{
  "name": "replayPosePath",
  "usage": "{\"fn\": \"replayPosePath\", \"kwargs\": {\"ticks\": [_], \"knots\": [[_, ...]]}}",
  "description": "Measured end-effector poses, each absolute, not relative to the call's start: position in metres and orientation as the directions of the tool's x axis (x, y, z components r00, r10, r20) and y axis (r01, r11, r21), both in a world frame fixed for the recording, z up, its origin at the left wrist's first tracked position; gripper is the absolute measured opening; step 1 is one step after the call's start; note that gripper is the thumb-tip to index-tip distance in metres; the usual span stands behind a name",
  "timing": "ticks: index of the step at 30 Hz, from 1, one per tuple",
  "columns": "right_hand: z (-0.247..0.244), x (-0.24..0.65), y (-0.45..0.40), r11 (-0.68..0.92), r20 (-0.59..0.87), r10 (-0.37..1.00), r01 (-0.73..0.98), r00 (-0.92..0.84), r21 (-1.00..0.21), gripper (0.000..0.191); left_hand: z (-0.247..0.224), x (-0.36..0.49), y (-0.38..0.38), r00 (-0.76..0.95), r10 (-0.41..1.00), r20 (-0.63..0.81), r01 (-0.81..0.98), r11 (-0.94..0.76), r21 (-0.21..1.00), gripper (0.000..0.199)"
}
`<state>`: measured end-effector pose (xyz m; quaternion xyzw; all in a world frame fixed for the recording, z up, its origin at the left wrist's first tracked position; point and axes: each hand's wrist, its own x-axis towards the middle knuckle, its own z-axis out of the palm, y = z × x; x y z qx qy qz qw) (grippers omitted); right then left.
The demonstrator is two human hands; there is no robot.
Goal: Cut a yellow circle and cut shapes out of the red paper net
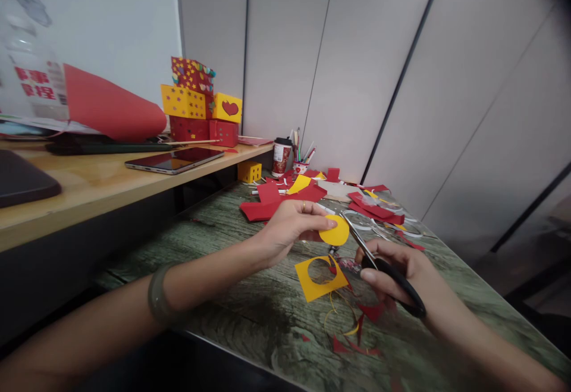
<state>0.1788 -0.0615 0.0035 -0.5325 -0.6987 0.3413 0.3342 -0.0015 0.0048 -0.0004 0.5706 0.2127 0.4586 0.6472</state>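
Note:
Between the thumb and fingers of my left hand (pixel 297 228) is a yellow paper circle (pixel 335 232). My right hand (pixel 401 270) grips a pair of scissors (pixel 370 256) with black handles. Their metal blades reach up to the right edge of the circle; whether they touch it I cannot tell. Below the circle, a yellow paper piece with a round hole (pixel 310 288) lies on the table (pixel 241 291). Thin yellow strips and small red scraps (pixel 341 344) are scattered just in front of it.
Red paper pieces (pixel 259 210) and white rings (pixel 359 220) lie farther back. A lidded cup (pixel 281 157) and a pen holder (pixel 301 167) stand near the wall. On the raised wooden shelf (pixel 196 178) at left are a tablet (pixel 173 160) and stacked decorated boxes (pixel 185 102).

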Motion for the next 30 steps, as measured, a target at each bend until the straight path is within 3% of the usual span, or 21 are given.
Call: {"fn": "replayPosePath", "kwargs": {"ticks": [30], "knots": [[0.0029,0.1783,-0.0604,0.174,0.074,0.978,0.572,-0.193,-0.802,0.022,0.0002,-0.0008,0.0079,0.479,0.84,0.255,-0.382,-0.062,0.922,0.011]]}}
